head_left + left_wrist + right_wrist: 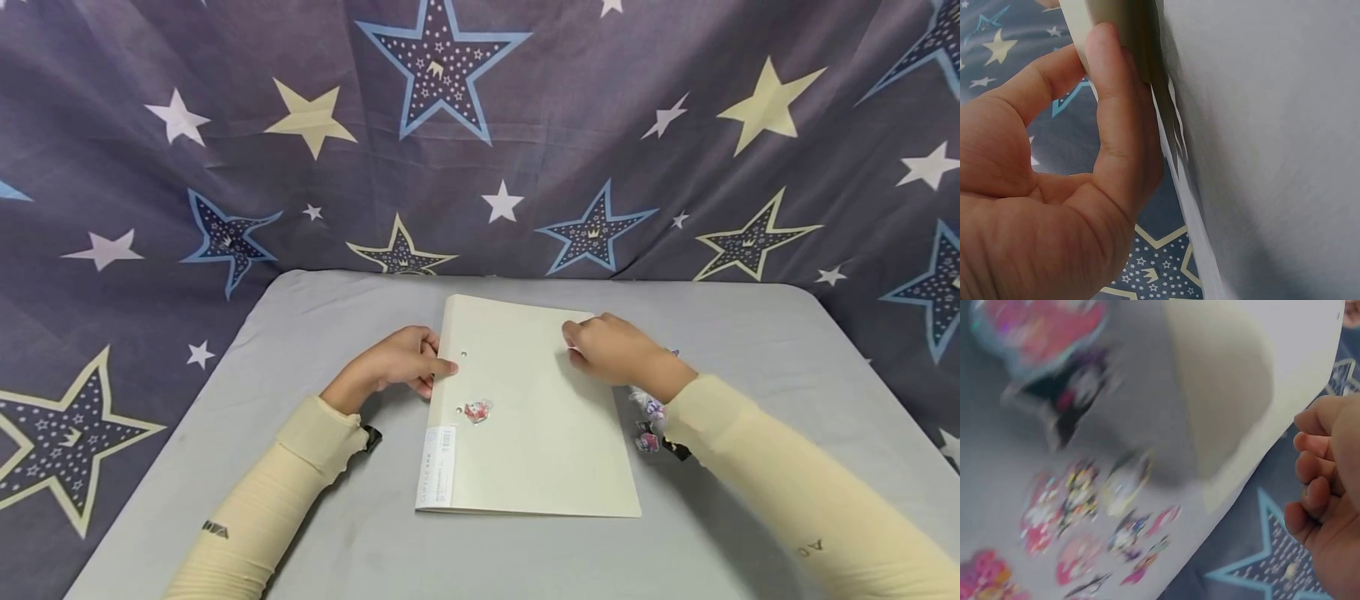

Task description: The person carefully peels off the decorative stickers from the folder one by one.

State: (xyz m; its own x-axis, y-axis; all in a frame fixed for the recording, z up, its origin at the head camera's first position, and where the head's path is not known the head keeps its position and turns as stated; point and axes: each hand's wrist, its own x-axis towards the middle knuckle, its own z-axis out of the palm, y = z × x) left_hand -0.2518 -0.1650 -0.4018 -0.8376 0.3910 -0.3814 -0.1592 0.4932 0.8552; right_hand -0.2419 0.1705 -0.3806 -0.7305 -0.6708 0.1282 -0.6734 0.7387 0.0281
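A cream clip-file folder (540,450) lies closed on the grey-covered table, its spine to the left. My left hand (396,360) grips the spine, thumb on the cover and fingers at the side; the left wrist view shows those fingers (1116,119) against the spine. One red and clear sticker (477,411) is on the cover beside the lower rivet. Above the cover's right side is my right hand (615,348), fingers loosely curled; nothing shows between its fingertips in the right wrist view. Several shiny cartoon stickers (1079,494), blurred there, lie right of the folder.
A white barcode label (435,468) runs along the lower spine. In the head view the right forearm partly covers the stickers (648,437) beside the folder. A dark star-patterned cloth (465,167) hangs behind the grey table (360,550).
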